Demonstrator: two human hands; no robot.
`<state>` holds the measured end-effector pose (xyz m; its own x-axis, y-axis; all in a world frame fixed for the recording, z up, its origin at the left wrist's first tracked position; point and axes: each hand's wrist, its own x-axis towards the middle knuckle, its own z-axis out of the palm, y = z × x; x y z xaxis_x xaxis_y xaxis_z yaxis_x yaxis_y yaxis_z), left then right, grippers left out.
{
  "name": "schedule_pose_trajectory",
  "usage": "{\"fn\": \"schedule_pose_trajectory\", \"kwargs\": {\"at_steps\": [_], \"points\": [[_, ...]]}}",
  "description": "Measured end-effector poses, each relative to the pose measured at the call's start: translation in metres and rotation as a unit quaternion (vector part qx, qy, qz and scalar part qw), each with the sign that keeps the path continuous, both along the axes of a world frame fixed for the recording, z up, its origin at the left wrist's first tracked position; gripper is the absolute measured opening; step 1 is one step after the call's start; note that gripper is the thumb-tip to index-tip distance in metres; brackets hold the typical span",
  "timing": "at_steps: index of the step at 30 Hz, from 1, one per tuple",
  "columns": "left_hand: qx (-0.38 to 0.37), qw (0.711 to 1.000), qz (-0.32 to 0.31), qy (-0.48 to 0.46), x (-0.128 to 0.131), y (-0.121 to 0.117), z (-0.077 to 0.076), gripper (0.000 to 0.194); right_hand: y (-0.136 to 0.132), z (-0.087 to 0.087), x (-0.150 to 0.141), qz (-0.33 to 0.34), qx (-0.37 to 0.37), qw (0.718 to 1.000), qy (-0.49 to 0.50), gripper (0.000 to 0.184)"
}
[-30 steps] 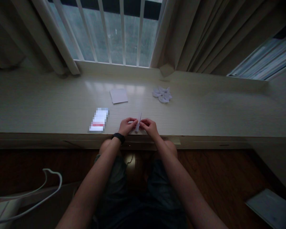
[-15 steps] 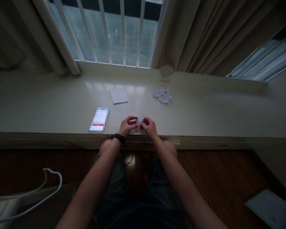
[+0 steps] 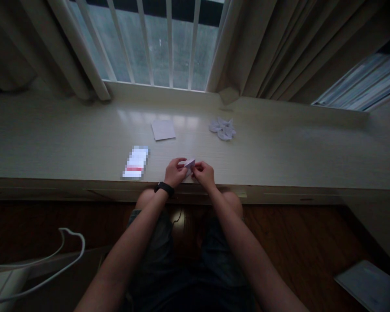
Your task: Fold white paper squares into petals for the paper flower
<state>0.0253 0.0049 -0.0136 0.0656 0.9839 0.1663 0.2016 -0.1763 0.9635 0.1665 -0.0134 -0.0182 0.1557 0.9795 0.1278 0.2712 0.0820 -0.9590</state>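
Between my two hands is a small folded piece of pale paper (image 3: 190, 164), held just above the front edge of the white ledge. My left hand (image 3: 175, 171), with a dark band on its wrist, pinches the paper from the left. From the other side, the fingertips of my right hand (image 3: 204, 174) are closed on its right edge. Fingers cover part of the paper, so its full shape is hidden. Beyond my hands lie a stack of square paper sheets (image 3: 163, 130) and, to its right, a cluster of folded paper pieces (image 3: 222, 129).
A phone (image 3: 135, 162) with a lit, blurred screen lies left of my hands on the ledge (image 3: 279, 151). Curtains (image 3: 263, 47) and a barred window stand behind. White cable (image 3: 81, 242) loops at lower left; a flat pale object (image 3: 370, 284) rests on the floor at right.
The folded paper has turned from standing steeply to a lower, flatter tilt. My left fingers have closed in on it, and both hands keep their hold.
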Motion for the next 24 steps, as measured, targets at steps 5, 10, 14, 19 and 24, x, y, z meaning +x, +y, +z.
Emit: {"fn": "schedule_pose_trajectory", "kwargs": {"at_steps": [5,10,14,19,24], "points": [[0.051,0.993,0.051,0.093,0.0,-0.004,0.008,0.026,-0.001,-0.001,0.002,-0.014,0.011,1.0,0.026,0.032],[0.019,0.97,0.045,0.236,-0.002,-0.002,0.022,0.028,-0.002,-0.002,0.005,-0.01,0.023,0.999,0.044,0.028],[0.025,0.954,-0.006,0.298,0.001,0.001,0.029,0.025,-0.004,-0.001,0.005,0.001,0.029,0.999,0.031,0.027],[0.021,0.956,0.028,0.291,0.006,0.0,0.029,0.026,-0.002,-0.001,0.006,-0.009,0.026,1.0,0.009,0.033],[0.007,0.965,0.05,0.259,0.001,0.004,0.023,0.027,0.001,-0.002,0.004,-0.029,-0.007,0.996,0.085,0.044]]}}
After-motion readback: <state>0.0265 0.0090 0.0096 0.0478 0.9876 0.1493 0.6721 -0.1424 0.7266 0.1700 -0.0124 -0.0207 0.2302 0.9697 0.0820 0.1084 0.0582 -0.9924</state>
